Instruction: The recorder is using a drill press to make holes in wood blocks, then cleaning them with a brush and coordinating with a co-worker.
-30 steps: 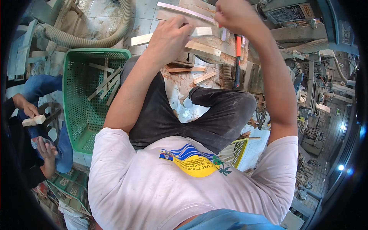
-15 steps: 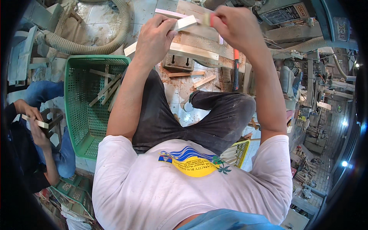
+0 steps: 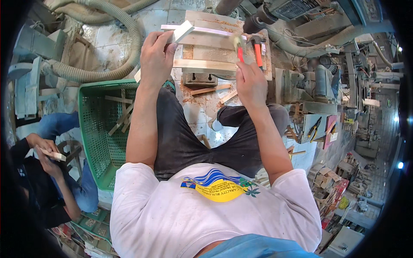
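My left hand [image 3: 155,58] is closed around a short pale wooden block [image 3: 183,31], which it holds up at a tilt above the left end of a low wooden work board [image 3: 211,52]. In my right hand [image 3: 251,84] is a small brush [image 3: 239,52] with a red handle; its pale bristles are blurred and point away from me. The brush is apart from the block. A hammer [image 3: 258,55] with an orange-red and black handle lies on the board just right of the brush. A long thin strip [image 3: 206,30] and a thicker wooden strip [image 3: 204,64] lie across the board.
A green plastic basket [image 3: 97,84] with wooden sticks stands to my left. Beyond it a co-worker's hands [image 3: 45,148] hold a wooden piece. A ribbed hose [image 3: 124,56] curves at far left. Wood offcuts [image 3: 211,89] lie on the floor; machines fill the right side.
My right hand has come down and nearer to me with the brush, away from the block. My left hand has shifted left with the block, and the view has turned slightly.
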### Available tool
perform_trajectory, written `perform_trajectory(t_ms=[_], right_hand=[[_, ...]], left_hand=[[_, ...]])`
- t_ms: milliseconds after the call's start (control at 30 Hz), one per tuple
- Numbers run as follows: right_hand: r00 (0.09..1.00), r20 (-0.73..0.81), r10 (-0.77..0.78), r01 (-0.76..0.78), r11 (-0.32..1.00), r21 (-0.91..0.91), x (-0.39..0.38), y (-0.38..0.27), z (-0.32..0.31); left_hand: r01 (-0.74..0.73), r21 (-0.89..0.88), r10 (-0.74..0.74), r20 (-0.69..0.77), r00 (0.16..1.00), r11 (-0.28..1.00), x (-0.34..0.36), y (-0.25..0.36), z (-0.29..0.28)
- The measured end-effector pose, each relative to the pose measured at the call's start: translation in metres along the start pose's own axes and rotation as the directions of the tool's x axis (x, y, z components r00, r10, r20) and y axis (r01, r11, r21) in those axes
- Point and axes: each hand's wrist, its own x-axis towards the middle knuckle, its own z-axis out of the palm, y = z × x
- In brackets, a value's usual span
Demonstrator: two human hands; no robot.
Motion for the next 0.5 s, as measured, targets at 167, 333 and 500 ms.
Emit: perform_trajectory(t_ms=[167, 333, 500], right_hand=[[0.998, 0.059, 0.011, -0.030, 0.947, 0.321, 0.003, 0.007, 0.002], [0.999, 0.020, 0.037, -0.040, 0.973, 0.225, 0.003, -0.004, 0.006], [0.999, 0.047, -0.002, -0.022, 0.860, 0.510, 0.003, -0.010, 0.000]], left_hand=[[0.076, -0.077, -0.075, 0.015, 0.997, 0.994, -0.001, 0.007, 0.000], [0.068, -0.032, -0.068, -0.007, 0.998, 0.997, 0.003, 0.005, -0.002], [0.052, -0.012, -0.052, -0.040, 0.998, 0.999, 0.005, 0.005, -0.005]])
